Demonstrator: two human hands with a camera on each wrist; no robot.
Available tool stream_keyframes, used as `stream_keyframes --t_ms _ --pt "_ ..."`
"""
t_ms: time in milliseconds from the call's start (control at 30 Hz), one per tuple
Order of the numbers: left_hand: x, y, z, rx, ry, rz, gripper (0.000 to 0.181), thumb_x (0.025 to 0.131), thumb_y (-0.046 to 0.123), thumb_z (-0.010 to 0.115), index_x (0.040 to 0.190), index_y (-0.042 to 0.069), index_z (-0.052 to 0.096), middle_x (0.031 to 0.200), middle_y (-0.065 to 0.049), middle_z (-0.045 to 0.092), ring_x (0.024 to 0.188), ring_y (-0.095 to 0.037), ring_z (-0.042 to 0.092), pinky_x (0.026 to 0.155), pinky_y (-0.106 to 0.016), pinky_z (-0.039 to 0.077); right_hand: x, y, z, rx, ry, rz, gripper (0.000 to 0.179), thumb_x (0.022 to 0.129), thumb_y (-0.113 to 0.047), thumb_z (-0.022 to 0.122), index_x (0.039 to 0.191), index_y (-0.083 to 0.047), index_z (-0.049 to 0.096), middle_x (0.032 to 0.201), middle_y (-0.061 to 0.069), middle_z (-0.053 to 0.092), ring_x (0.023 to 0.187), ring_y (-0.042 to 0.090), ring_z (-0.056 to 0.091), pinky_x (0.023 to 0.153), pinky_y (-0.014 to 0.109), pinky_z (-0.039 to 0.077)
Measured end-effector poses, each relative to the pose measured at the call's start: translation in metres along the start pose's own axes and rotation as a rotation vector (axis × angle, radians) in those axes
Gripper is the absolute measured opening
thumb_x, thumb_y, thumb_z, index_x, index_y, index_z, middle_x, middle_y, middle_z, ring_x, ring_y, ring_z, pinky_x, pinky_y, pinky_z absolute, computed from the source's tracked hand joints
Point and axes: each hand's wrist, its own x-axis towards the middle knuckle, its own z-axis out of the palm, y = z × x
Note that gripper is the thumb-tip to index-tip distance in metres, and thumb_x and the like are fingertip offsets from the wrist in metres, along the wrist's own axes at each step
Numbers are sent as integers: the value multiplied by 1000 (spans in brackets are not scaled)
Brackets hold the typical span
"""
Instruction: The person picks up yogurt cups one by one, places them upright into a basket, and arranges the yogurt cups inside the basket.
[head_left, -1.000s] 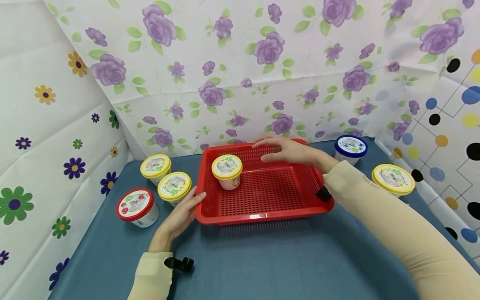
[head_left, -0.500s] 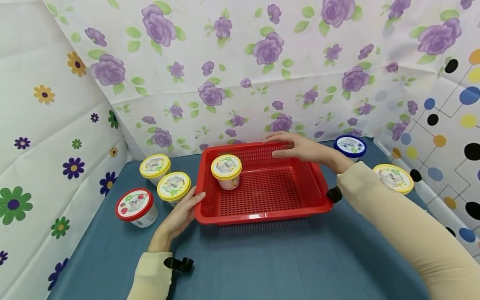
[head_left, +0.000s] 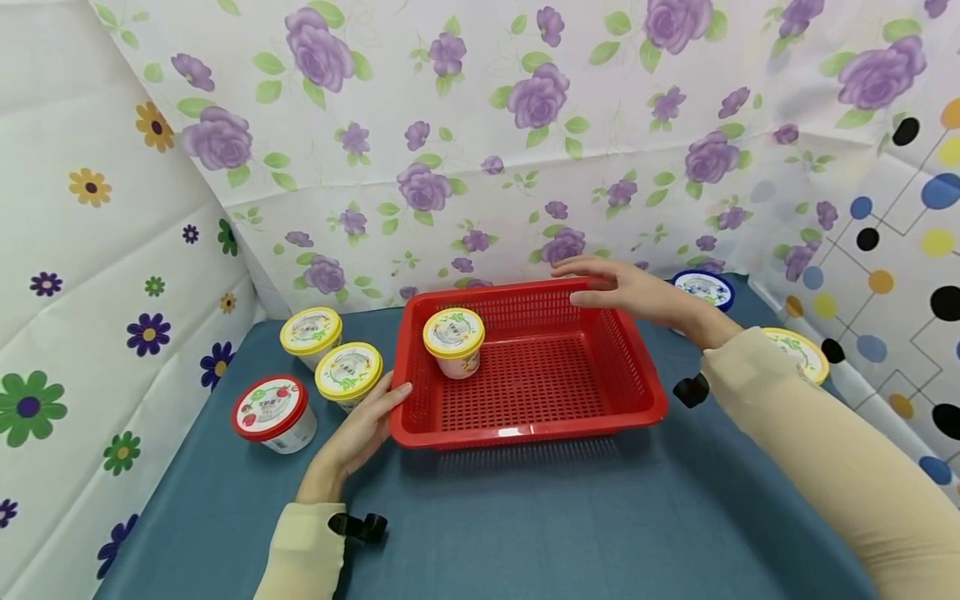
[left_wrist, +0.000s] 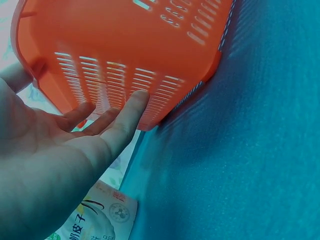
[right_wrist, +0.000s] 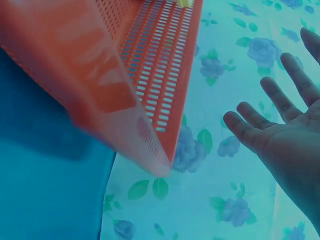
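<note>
Basket [left_wrist: 125,45] in left wrist view: left hand [left_wrist: 55,155] has it by the end, thumb up at the rim, fingers against the slotted outer wall, a two-sided hold that probably steadies it. Printed cup [left_wrist: 107,215] stands under that hand. Right wrist view: right hand [right_wrist: 290,125] is free of any grip, fingers spread, apart from the basket's end, likely kept loose because the left does the holding. Head view: basket sits mid-table between cup groups, probably for reach from both sides; inside, at its left end, one yellow-lidded cup [head_left: 453,343] stands upright, lid up. Left of basket: two more yellow-lidded cups [head_left: 348,372], red-lidded cup [head_left: 270,412]. Right: blue-lidded cup [head_left: 705,287], another yellow-lidded one [head_left: 802,354], both partly behind the right arm. Versus half a second ago: right hand has shifted right, farther from the cup in the basket, by the back right corner now; its arm covers more of both right-hand lids. Left hand, basket, left cups: no visible change.
</note>
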Motion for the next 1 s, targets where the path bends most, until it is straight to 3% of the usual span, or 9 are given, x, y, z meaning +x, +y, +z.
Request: stream_keyframes --t_ms 333,833,1000 --pt "0 1 0 5 -3 1 65 110 36 48 164 13 21 158 -20 36 138 -34 43 107 -38 49 -22 13 -9 49 53 -48 53 105 -26 62 156 -19 49 162 0 38 153 41 28 113 70 35" --pt "-1 -1 0 13 3 -7 65 109 37 48 164 15 21 160 -18 37 140 -34 42 109 -41 47 -51 29 -22 -9 132 -5 54 106 -28 63 157 -21 47 163 2 38 147 40 39 110 70 37" --pt "-1 -1 0 12 9 -12 64 109 37 49 164 16 22 159 -17 37 140 -33 42 107 -38 48 -63 37 -25 -83 180 7 51 106 -30 63 155 -28 49 166 3 33 151 42 33 112 70 35"
